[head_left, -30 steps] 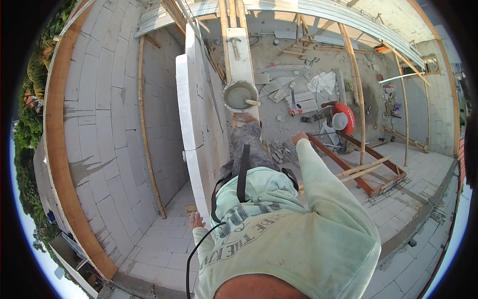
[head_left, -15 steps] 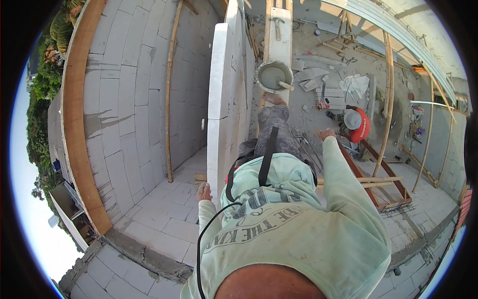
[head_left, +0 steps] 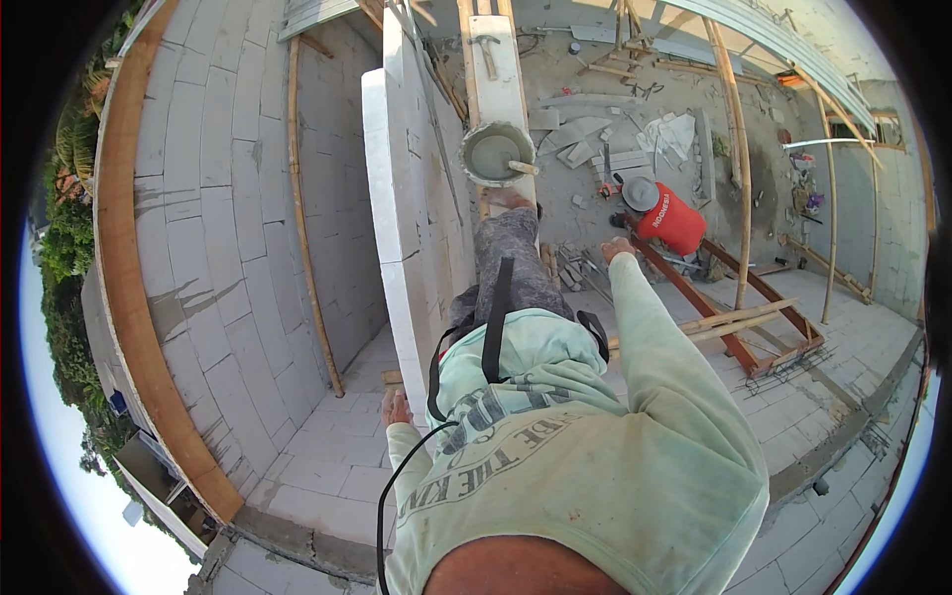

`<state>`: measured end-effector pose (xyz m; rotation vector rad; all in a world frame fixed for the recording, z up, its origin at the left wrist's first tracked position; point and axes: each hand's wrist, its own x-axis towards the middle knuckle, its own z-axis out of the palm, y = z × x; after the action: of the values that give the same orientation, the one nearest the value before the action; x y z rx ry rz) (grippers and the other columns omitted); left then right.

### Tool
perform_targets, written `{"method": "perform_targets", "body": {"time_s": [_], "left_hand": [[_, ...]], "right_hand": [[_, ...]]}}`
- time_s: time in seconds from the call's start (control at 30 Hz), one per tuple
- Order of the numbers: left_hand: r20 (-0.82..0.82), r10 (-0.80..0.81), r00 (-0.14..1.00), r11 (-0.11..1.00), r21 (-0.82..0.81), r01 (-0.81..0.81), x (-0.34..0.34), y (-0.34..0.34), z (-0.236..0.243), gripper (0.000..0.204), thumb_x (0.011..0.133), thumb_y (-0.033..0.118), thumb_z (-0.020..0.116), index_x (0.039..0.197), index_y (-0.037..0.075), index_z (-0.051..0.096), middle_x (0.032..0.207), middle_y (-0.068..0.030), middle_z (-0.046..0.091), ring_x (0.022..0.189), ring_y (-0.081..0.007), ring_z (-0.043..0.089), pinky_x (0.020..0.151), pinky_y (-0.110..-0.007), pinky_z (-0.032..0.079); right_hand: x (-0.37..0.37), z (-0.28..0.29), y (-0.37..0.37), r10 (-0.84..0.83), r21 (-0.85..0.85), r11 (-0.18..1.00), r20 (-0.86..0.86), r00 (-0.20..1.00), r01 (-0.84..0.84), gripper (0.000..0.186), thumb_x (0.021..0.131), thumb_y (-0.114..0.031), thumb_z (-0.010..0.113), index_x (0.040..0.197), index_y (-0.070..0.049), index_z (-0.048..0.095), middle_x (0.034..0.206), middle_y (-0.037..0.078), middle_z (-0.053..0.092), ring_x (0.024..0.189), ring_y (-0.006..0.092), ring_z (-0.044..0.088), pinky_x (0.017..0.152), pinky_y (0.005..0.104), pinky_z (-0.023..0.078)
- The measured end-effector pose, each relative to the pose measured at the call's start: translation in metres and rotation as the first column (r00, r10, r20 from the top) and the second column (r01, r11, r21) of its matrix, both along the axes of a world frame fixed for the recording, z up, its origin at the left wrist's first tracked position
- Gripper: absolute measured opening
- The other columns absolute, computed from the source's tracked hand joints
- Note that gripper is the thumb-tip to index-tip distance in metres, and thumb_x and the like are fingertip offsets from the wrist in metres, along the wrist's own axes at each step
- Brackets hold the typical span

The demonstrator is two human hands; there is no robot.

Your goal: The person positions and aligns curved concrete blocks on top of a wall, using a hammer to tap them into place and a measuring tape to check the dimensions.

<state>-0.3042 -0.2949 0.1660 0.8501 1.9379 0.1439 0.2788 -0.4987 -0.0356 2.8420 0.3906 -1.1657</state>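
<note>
My left hand [head_left: 395, 407] hangs beside the lower end of the white block wall [head_left: 390, 228], its partly visible fingers loosely extended and holding nothing I can see. Whether it touches the wall, I cannot tell. Out to the right, my right hand [head_left: 619, 248] is raised with curled fingers, and no object shows in it. Ahead of my feet a round bucket [head_left: 496, 154] of grey wet mix stands on a narrow plank platform [head_left: 504, 89], with a tool's light handle [head_left: 523, 168] leaning over its rim. Farther along the plank lies a claw hammer [head_left: 487, 58].
Below right, a co-worker [head_left: 674, 220] in a red shirt and grey hat crouches near a reddish-brown frame [head_left: 719, 342]. Bamboo poles [head_left: 739, 169] stand upright beyond. Broken block pieces [head_left: 580, 131] litter the ground. A tall block wall [head_left: 213, 228] rises at the left.
The view has shifted, so the wall, bucket and plank now sit farther left. The co-worker's back is more visible, bent over. Both my hands keep roughly the same pose.
</note>
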Motion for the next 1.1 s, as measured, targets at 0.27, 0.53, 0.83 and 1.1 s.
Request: {"method": "perform_targets", "body": {"time_s": [0.27, 0.53, 0.83, 1.1], "left_hand": [[0.008, -0.101, 0.995, 0.995, -0.005, 0.101, 0.006, 0.016, 0.011, 0.055, 0.079, 0.038, 0.063, 0.125, 0.011, 0.049, 0.107, -0.0112, 0.059, 0.094, -0.0251, 0.059, 0.062, -0.037, 0.050], [-0.012, -0.103, 0.995, 0.994, -0.026, 0.103, -0.006, 0.022, 0.007, 0.061, 0.078, 0.041, 0.064, 0.128, 0.010, 0.047, 0.111, -0.0130, 0.057, 0.095, -0.0262, 0.058, 0.064, -0.039, 0.051], [0.006, -0.122, 0.992, 0.992, -0.025, 0.122, -0.006, 0.023, 0.009, 0.065, 0.079, 0.041, 0.063, 0.131, 0.008, 0.043, 0.121, -0.0171, 0.052, 0.099, -0.0309, 0.058, 0.069, -0.043, 0.051], [0.022, -0.112, 0.993, 0.993, -0.041, 0.113, 0.001, 0.026, 0.011, 0.061, 0.081, 0.038, 0.062, 0.130, 0.008, 0.043, 0.120, -0.0174, 0.052, 0.102, -0.0323, 0.056, 0.071, -0.043, 0.050]], "right_hand": [[0.004, 0.001, -0.017, -0.120, 0.006, 0.993, -0.020, 0.993, 0.120, 0.035, 0.079, -0.031, 0.058, 0.099, -0.003, 0.062, 0.108, 0.020, 0.060, 0.104, 0.0343, 0.057, 0.088, 0.0393, 0.046], [0.001, 0.056, 0.022, -0.318, 0.055, 0.946, -0.039, 0.947, 0.320, 0.039, 0.078, -0.033, 0.060, 0.105, -0.005, 0.062, 0.112, 0.019, 0.059, 0.108, 0.0344, 0.054, 0.091, 0.0398, 0.045], [0.004, 0.055, 0.025, -0.288, 0.039, 0.956, -0.050, 0.956, 0.290, 0.041, 0.077, -0.032, 0.061, 0.107, -0.004, 0.061, 0.113, 0.018, 0.059, 0.108, 0.0343, 0.054, 0.092, 0.0392, 0.044], [-0.004, 0.056, 0.025, -0.307, 0.056, 0.949, -0.071, 0.949, 0.311, 0.043, 0.078, -0.032, 0.060, 0.108, -0.002, 0.059, 0.113, 0.021, 0.058, 0.109, 0.0361, 0.053, 0.092, 0.0398, 0.044]]}}
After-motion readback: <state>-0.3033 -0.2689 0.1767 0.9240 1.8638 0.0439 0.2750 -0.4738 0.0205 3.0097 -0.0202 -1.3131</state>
